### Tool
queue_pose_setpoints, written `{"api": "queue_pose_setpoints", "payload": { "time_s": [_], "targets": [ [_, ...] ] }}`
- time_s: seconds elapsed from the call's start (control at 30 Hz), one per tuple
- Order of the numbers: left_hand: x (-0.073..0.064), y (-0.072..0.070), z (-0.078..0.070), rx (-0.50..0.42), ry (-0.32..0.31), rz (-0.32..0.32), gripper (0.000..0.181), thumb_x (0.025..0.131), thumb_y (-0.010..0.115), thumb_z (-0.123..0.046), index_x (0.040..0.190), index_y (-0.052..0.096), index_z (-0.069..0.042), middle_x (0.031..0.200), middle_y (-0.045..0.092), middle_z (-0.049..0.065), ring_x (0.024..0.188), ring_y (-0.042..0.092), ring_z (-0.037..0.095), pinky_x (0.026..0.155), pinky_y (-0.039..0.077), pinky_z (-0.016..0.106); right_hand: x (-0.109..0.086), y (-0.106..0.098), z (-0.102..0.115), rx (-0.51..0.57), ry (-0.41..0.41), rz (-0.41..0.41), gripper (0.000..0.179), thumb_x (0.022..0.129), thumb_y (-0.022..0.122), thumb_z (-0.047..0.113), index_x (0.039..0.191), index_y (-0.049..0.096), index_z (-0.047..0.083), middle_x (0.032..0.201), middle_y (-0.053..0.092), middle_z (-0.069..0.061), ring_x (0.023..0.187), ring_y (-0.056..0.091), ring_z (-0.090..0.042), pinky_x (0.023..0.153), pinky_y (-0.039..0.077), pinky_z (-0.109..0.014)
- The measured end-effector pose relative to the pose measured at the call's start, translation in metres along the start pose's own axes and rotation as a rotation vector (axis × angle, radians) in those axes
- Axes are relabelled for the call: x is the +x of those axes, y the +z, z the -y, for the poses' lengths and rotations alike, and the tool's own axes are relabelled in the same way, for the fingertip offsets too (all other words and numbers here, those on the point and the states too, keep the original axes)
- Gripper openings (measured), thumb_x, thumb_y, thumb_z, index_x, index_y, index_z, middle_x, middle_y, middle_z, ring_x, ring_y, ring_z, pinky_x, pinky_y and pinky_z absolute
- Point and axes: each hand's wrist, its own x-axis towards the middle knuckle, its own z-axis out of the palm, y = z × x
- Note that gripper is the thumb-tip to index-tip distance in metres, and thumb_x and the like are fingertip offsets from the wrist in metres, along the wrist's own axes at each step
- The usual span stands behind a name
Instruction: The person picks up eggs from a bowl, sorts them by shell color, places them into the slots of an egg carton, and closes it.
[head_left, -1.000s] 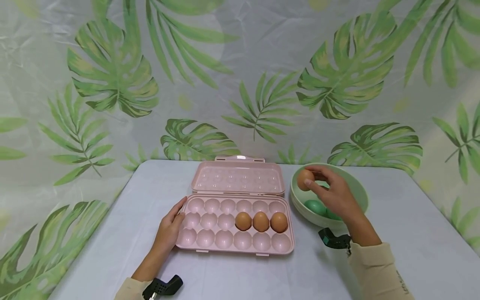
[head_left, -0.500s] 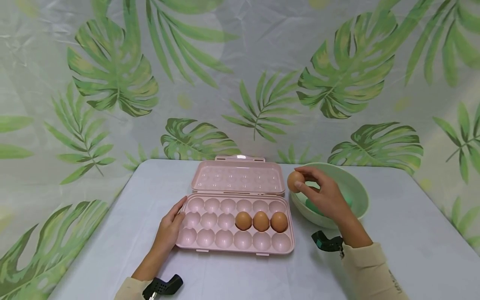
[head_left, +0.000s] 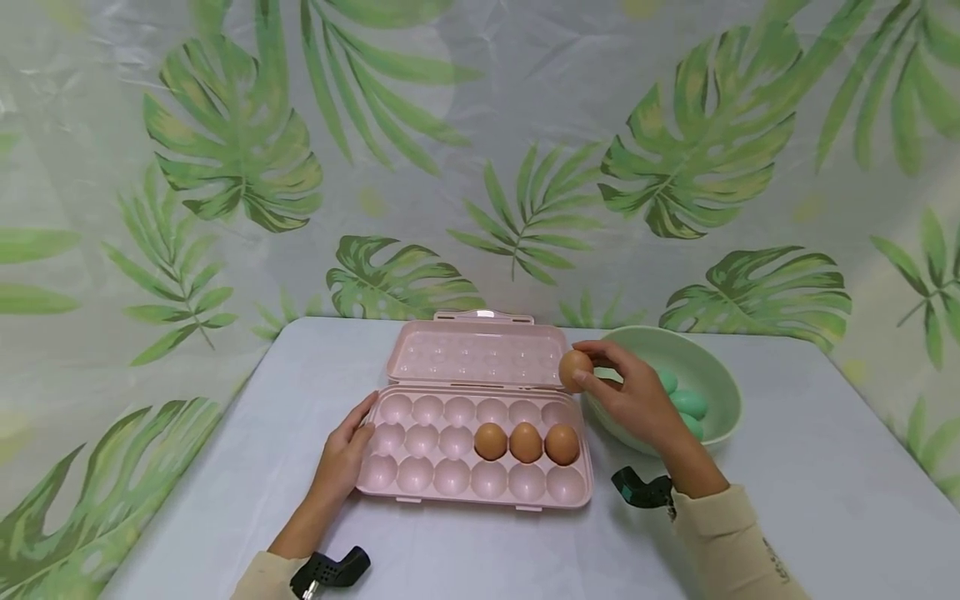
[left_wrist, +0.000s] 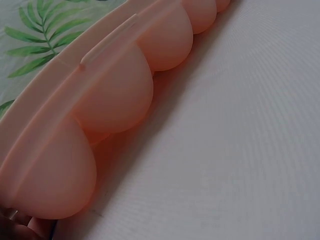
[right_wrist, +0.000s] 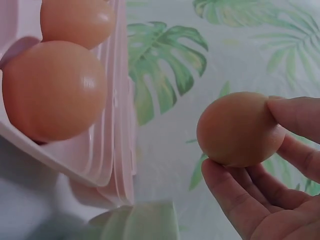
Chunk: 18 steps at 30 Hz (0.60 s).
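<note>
A pink plastic egg tray [head_left: 395, 481] lies with its lid [head_left: 480, 343] laid back. Three brown eggs [head_left: 526, 442] fill the right half of its middle row; the other cups hold nothing. My left hand [head_left: 339, 462] grips the tray's left edge, thumb on the rim; in the left wrist view its fingertips show dimly under the corner. With thumb and fingertips, my right hand [head_left: 633, 398] pinches a brown egg [head_left: 575, 371] near the tray's back right corner. In the right wrist view that egg [right_wrist: 240, 130] hangs apart from the tray.
To the right of the tray stands a light green bowl [head_left: 722, 379] with several green eggs [head_left: 688, 404] in it, partly hidden by my right hand. A white cloth [head_left: 480, 550] covers the table. A leaf-patterned sheet [head_left: 420, 192] hangs behind.
My right hand has carried the brown egg leftward and slightly down, from above the bowl to the tray's back right corner. More green eggs show in the bowl. The left hand keeps its place.
</note>
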Motion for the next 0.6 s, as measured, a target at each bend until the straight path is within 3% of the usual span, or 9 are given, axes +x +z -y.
{"api": "queue_pose_setpoints", "payload": {
  "time_s": [0.1, 0.37, 0.47, 0.6],
  "targets": [
    [0.000, 0.001, 0.000, 0.004, 0.004, 0.004, 0.045, 0.102, 0.041, -0.010, 0.146, 0.042, -0.011, 0.152, 0.039, 0.005, 0.143, 0.026, 0.018, 0.117, 0.018, 0.037, 0.002, 0.004, -0.009, 0.017, 0.007, 0.002, 0.040, 0.093, 0.066, 0.021, 0.130, 0.056, 0.010, 0.116, 0.063, -0.008, 0.107, 0.058, -0.020, 0.085, 0.055, -0.033],
    [0.000, 0.002, 0.001, 0.013, -0.001, -0.002, 0.045, 0.102, 0.041, -0.010, 0.146, 0.042, -0.011, 0.151, 0.039, 0.005, 0.143, 0.027, 0.018, 0.116, 0.019, 0.038, 0.004, 0.017, -0.006, 0.065, 0.003, 0.035, 0.040, 0.091, 0.068, 0.023, 0.127, 0.058, 0.009, 0.114, 0.064, -0.007, 0.106, 0.059, -0.021, 0.084, 0.055, -0.030],
    [0.001, 0.001, 0.001, 0.018, -0.001, -0.005, 0.045, 0.102, 0.041, -0.011, 0.146, 0.042, -0.011, 0.151, 0.040, 0.004, 0.143, 0.027, 0.018, 0.116, 0.020, 0.031, 0.006, 0.022, -0.004, 0.069, -0.011, 0.046, 0.040, 0.091, 0.069, 0.020, 0.126, 0.057, 0.007, 0.115, 0.063, -0.008, 0.106, 0.059, -0.021, 0.084, 0.055, -0.030],
    [0.001, 0.001, 0.002, 0.010, 0.007, -0.006, 0.044, 0.102, 0.041, -0.011, 0.146, 0.042, -0.010, 0.151, 0.040, 0.006, 0.143, 0.027, 0.019, 0.108, 0.022, 0.011, 0.009, 0.027, -0.002, 0.082, -0.001, 0.053, 0.040, 0.090, 0.069, 0.021, 0.126, 0.058, 0.006, 0.115, 0.063, -0.009, 0.106, 0.059, -0.022, 0.084, 0.055, -0.030]
  ]
}}
